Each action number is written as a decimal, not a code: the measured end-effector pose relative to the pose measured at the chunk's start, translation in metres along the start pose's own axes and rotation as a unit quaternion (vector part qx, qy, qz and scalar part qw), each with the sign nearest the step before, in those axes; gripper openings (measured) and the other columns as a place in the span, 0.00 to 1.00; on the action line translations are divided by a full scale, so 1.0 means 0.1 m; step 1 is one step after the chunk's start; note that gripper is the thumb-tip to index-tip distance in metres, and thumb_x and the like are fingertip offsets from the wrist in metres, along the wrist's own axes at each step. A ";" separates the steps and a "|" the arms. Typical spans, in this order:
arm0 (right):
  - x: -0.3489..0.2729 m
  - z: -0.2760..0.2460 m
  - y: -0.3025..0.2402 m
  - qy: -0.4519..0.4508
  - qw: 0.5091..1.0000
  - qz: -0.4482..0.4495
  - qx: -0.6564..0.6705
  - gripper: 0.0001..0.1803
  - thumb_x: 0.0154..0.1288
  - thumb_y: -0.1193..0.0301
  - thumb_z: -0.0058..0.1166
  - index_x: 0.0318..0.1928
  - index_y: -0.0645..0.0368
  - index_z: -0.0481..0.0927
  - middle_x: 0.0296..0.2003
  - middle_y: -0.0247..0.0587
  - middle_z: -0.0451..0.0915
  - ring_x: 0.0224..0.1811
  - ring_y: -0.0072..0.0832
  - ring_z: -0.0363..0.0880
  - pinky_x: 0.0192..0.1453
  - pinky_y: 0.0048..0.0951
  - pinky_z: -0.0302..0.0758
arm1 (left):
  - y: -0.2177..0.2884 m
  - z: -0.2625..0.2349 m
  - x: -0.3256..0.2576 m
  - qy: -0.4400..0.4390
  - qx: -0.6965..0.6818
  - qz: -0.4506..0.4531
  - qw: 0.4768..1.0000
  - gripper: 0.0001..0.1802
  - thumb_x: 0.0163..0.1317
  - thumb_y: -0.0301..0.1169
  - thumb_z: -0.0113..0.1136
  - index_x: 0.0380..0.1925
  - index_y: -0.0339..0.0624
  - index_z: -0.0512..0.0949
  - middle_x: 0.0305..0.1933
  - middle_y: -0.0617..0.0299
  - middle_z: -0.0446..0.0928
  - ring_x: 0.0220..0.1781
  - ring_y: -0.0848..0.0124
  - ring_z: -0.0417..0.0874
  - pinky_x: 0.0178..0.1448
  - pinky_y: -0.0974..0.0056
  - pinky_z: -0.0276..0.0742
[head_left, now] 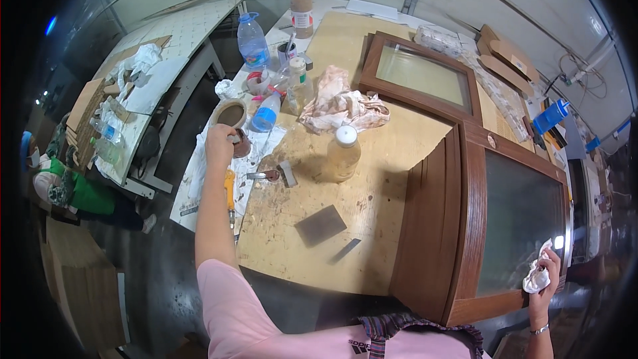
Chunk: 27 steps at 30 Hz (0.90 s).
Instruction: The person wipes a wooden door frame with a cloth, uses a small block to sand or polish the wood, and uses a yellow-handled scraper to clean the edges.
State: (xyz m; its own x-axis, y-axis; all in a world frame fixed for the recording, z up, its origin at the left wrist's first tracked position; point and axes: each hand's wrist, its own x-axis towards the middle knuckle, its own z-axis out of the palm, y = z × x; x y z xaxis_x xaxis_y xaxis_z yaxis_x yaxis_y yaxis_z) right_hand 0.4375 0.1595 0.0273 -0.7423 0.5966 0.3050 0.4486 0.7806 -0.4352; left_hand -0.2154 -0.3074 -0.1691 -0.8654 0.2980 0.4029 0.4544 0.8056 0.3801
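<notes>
My left hand reaches out at the left of the table with its fingers closed. A small greyish bit shows at the fingertips, too little to name. Right beside it are a small reddish-brown pot and a round container of brown paste. At the lower right, my right hand grips a crumpled white cloth at the near corner of a brown wooden cabinet door frame with a dark glass panel.
A capped bottle of yellowish liquid stands mid-table near a stained rag. Scrapers, a dark flat plate and a yellow-handled tool lie around. Another framed panel lies behind. A co-worker in green is far left.
</notes>
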 end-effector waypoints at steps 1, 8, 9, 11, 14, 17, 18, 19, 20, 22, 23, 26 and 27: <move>0.00 0.00 0.01 0.002 1.000 -0.001 0.000 0.17 0.56 0.69 0.56 0.45 0.61 0.74 0.62 0.50 0.72 0.65 0.45 0.71 0.70 0.40 0.65 | -0.01 0.01 0.02 -0.019 0.003 0.012 1.000 0.10 0.53 0.16 0.61 0.33 0.39 0.85 0.44 0.56 0.82 0.52 0.53 0.79 0.59 0.53 0.76; 0.00 0.02 -0.01 0.011 1.000 0.015 -0.005 0.16 0.56 0.68 0.56 0.44 0.60 0.74 0.61 0.49 0.73 0.66 0.45 0.71 0.71 0.40 0.64 | -0.08 -0.08 0.08 -0.030 0.015 0.077 0.996 0.10 0.50 0.14 0.59 0.29 0.38 0.85 0.42 0.56 0.82 0.50 0.53 0.79 0.56 0.53 0.76; 0.00 0.02 0.00 0.012 1.000 0.013 -0.008 0.16 0.56 0.68 0.56 0.44 0.60 0.74 0.61 0.49 0.73 0.66 0.44 0.71 0.71 0.39 0.64 | -0.03 -0.11 0.07 -0.022 0.001 0.077 0.997 0.10 0.49 0.14 0.59 0.28 0.37 0.85 0.41 0.56 0.82 0.50 0.53 0.79 0.56 0.53 0.77; -0.01 0.02 0.01 0.014 1.000 0.009 -0.014 0.16 0.56 0.68 0.56 0.44 0.60 0.74 0.61 0.49 0.73 0.66 0.44 0.71 0.71 0.39 0.64 | 0.00 -0.11 0.11 -0.056 0.007 0.109 0.992 0.09 0.49 0.15 0.60 0.28 0.38 0.85 0.41 0.56 0.82 0.50 0.54 0.79 0.56 0.54 0.76; 0.00 0.02 -0.01 0.011 1.000 0.014 -0.006 0.16 0.56 0.68 0.56 0.44 0.61 0.74 0.61 0.49 0.73 0.65 0.44 0.71 0.71 0.38 0.64 | -0.07 -0.12 0.14 -0.076 0.043 0.103 0.991 0.09 0.48 0.15 0.60 0.28 0.38 0.85 0.41 0.57 0.82 0.51 0.55 0.79 0.57 0.55 0.76; 0.00 0.02 0.02 0.014 1.000 0.006 -0.014 0.16 0.56 0.68 0.56 0.44 0.61 0.74 0.61 0.49 0.73 0.65 0.44 0.71 0.71 0.38 0.65 | -0.04 -0.14 0.13 -0.044 0.051 0.098 0.993 0.09 0.48 0.16 0.61 0.28 0.39 0.85 0.40 0.58 0.82 0.51 0.56 0.78 0.57 0.55 0.75; 0.01 0.02 0.01 0.012 1.000 0.007 -0.017 0.16 0.56 0.68 0.56 0.44 0.61 0.74 0.61 0.49 0.73 0.65 0.44 0.71 0.71 0.38 0.65 | -0.03 -0.15 0.13 -0.026 0.048 0.100 0.993 0.09 0.48 0.16 0.62 0.28 0.39 0.85 0.40 0.59 0.82 0.51 0.56 0.78 0.57 0.55 0.75; 0.02 0.02 -0.01 0.010 1.000 0.007 -0.019 0.16 0.56 0.68 0.56 0.44 0.61 0.74 0.61 0.49 0.73 0.65 0.44 0.71 0.70 0.39 0.65 | -0.03 -0.14 0.13 -0.048 0.048 0.117 0.991 0.09 0.48 0.16 0.62 0.28 0.40 0.85 0.40 0.59 0.82 0.51 0.56 0.79 0.57 0.55 0.75; 0.02 0.02 -0.01 0.007 1.000 0.008 -0.021 0.16 0.56 0.68 0.56 0.44 0.61 0.74 0.60 0.49 0.73 0.65 0.44 0.71 0.70 0.39 0.65 | -0.02 -0.13 0.14 -0.070 0.048 0.134 0.987 0.08 0.48 0.17 0.62 0.28 0.40 0.85 0.41 0.59 0.82 0.51 0.57 0.79 0.57 0.55 0.75; 0.01 0.01 0.01 0.010 0.999 0.006 -0.030 0.17 0.55 0.67 0.56 0.44 0.60 0.74 0.60 0.49 0.73 0.65 0.44 0.71 0.71 0.39 0.65 | -0.03 -0.14 0.13 -0.092 0.063 0.142 0.984 0.08 0.49 0.18 0.63 0.28 0.41 0.86 0.41 0.59 0.82 0.51 0.57 0.79 0.56 0.55 0.75; 0.00 0.01 0.02 0.011 0.999 0.005 -0.035 0.17 0.55 0.67 0.56 0.44 0.60 0.74 0.60 0.49 0.73 0.65 0.44 0.71 0.71 0.39 0.65 | -0.07 -0.16 0.13 -0.092 0.080 0.132 0.984 0.07 0.50 0.19 0.63 0.28 0.41 0.86 0.41 0.58 0.82 0.51 0.57 0.79 0.55 0.55 0.75; -0.01 0.02 0.02 0.016 0.999 0.013 -0.024 0.17 0.55 0.67 0.57 0.44 0.60 0.74 0.60 0.49 0.73 0.65 0.44 0.72 0.71 0.40 0.65 | 0.00 -0.26 0.10 -0.043 0.112 0.086 0.989 0.06 0.52 0.20 0.63 0.28 0.42 0.86 0.40 0.58 0.82 0.51 0.56 0.79 0.54 0.54 0.76; -0.01 0.03 0.02 0.018 1.000 0.013 -0.019 0.17 0.55 0.67 0.57 0.44 0.60 0.74 0.60 0.49 0.73 0.65 0.45 0.72 0.71 0.40 0.65 | 0.03 -0.32 0.09 -0.019 0.122 0.067 0.990 0.06 0.53 0.20 0.63 0.28 0.42 0.86 0.40 0.57 0.82 0.50 0.56 0.79 0.54 0.54 0.76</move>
State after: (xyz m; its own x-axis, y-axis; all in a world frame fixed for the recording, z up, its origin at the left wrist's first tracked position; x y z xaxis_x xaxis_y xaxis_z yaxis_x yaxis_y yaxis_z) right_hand 0.4375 0.1598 0.0241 -0.7119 0.6231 0.3239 0.4868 0.7703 -0.4119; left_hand -0.2152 -0.3190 -0.1375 -0.8097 0.4262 0.4035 0.5055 0.8557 0.1106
